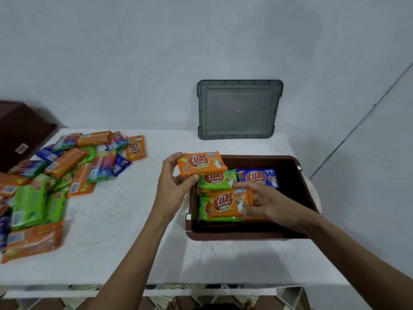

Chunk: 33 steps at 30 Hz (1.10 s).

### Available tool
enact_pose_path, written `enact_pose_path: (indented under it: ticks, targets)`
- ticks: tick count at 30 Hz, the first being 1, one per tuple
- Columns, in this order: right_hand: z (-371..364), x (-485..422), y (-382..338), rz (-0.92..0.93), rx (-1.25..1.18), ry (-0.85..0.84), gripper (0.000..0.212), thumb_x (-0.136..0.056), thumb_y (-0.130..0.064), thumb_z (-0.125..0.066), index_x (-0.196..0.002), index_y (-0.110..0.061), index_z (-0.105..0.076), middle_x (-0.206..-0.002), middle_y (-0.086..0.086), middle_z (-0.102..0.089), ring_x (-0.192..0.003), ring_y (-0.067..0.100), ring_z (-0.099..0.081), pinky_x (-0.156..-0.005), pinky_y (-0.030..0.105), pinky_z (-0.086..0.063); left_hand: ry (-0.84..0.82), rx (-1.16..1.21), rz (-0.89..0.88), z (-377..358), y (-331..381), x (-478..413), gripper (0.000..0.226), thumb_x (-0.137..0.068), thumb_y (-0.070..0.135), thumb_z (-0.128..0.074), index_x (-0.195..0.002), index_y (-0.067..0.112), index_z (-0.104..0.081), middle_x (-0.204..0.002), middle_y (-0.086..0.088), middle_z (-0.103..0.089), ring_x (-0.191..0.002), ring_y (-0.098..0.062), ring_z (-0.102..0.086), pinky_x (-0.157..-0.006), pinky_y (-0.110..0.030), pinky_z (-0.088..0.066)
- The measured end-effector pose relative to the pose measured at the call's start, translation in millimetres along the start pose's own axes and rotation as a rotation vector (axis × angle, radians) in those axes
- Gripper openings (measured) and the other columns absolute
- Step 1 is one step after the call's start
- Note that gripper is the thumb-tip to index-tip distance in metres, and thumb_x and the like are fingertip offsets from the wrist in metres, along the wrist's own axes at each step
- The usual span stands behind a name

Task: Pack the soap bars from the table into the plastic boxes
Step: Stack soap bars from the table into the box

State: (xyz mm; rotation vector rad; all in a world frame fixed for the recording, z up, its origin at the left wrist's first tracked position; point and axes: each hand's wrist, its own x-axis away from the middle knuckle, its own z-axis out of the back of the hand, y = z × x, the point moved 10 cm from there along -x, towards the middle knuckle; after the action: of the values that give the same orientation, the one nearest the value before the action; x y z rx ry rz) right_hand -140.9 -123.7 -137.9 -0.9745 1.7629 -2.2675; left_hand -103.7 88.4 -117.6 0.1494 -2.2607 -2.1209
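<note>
Soap bars in orange, green and blue wrappers (67,166) were heaped loose on the white table (125,220), at nine o'clock from the open brown plastic box (245,234), so most of the packing was judged undone. Inside the box only a few were seen: green-wrapped bars (214,181) and one blue-wrapped bar (259,176) at one o'clock. An upper orange-wrapped bar (202,163) was pinched between thumb and fingers of the left hand (176,175), over the box's ten o'clock corner. A lower orange-wrapped bar (230,203) was gripped at its end by the right hand (268,202), down on the green ones. A grey plastic lid (239,109) was propped against the wall at twelve o'clock, and a dark brown container (20,128) sat at ten o'clock. Nothing was seen blocking the opening.
</note>
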Motion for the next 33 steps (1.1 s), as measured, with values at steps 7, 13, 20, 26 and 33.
enact_pose_path:
  ticks: [7, 13, 20, 26, 33]
  targets:
    - [-5.0, -17.3, 6.2, -0.006, 0.456, 0.045, 0.059, -0.093, -0.016, -0.062, -0.145, -0.031, -0.038, -0.135, -0.005, -0.051, -0.102, 0.027, -0.067, -0.079, 0.036, -0.061, -0.004, -0.002, 0.012, 0.4, -2.4, -1.0, 0.052, -0.086, 0.003, -0.066, -0.123, 0.033, -0.044, -0.128, 0.011, -0.053, -0.103, -0.013, -0.064, -0.074, -0.022, -0.056]
    - [-14.5, -24.5, -5.9, 0.074, 0.767, 0.074, 0.059, -0.095, -0.025, -0.060, -0.149, -0.027, -0.036, -0.145, -0.007, -0.046, -0.103, -0.003, -0.050, -0.091, 0.025, -0.052, -0.008, -0.019, 0.021, -0.5, -2.3, -1.6, 0.051, -0.086, 0.004, -0.067, -0.119, 0.035, -0.044, -0.123, 0.017, -0.053, -0.104, -0.015, -0.063, -0.072, -0.018, -0.054]
    - [-16.6, -25.4, -3.6, 0.104, 0.849, 0.088, 0.058, -0.096, -0.028, -0.057, -0.149, -0.030, -0.034, -0.147, -0.009, -0.043, -0.128, 0.007, -0.045, -0.098, 0.027, -0.048, -0.016, -0.011, 0.011, -2.0, 1.2, -1.0, 0.054, -0.086, 0.004, -0.066, -0.124, 0.033, -0.044, -0.122, 0.017, -0.054, -0.104, -0.016, -0.064, -0.074, -0.019, -0.055]
    - [16.4, -13.6, -30.5, 0.200, 0.762, 0.311, 0.024, -0.099, -0.026, -0.051, -0.121, -0.023, -0.060, -0.101, -0.009, -0.069, -0.079, -0.005, -0.062, -0.062, 0.012, -0.051, -0.042, -0.008, 0.008, -5.5, 8.3, 1.7, 0.053, -0.086, 0.004, -0.066, -0.125, 0.033, -0.044, -0.125, 0.016, -0.054, -0.103, -0.011, -0.065, -0.076, -0.023, -0.056]
    - [32.0, -12.7, -44.1, 0.208, -0.186, 0.291, 0.039, -0.095, -0.020, -0.059, -0.132, -0.027, -0.051, -0.109, 0.005, -0.070, -0.098, 0.021, -0.071, -0.080, 0.036, -0.060, -0.210, 0.018, 0.019, -33.4, 17.9, 8.5, 0.053, -0.084, 0.001, -0.066, -0.122, 0.031, -0.046, -0.123, 0.013, -0.055, -0.107, -0.008, -0.063, -0.075, -0.026, -0.057]
